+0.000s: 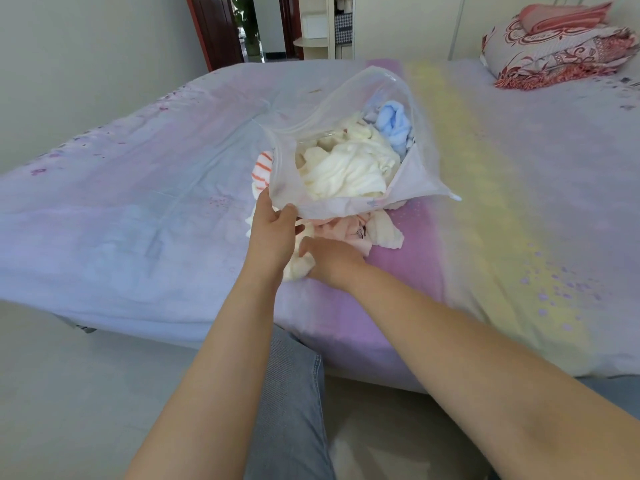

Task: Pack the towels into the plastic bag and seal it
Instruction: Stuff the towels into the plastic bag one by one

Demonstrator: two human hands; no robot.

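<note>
We're in a home bedroom: a wide bed point(485, 209) under a pastel sheet fills the room, folded quilts point(561, 46) stacked at two o'clock, a wooden doorway point(221, 29) at eleven o'clock.

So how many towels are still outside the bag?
4 visible: a striped towel left of the plastic bag, a pink towel and white towel below it, a cream towel under the right hand. More may be hidden.

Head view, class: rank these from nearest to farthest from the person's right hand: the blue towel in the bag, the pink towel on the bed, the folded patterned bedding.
Measured from the right hand:
1. Pink towel: just beyond the fingers, outside the plastic bag.
2. Blue towel: deep inside the bag, farther up the bed.
3. Folded patterned bedding: far right corner of the bed.
</note>
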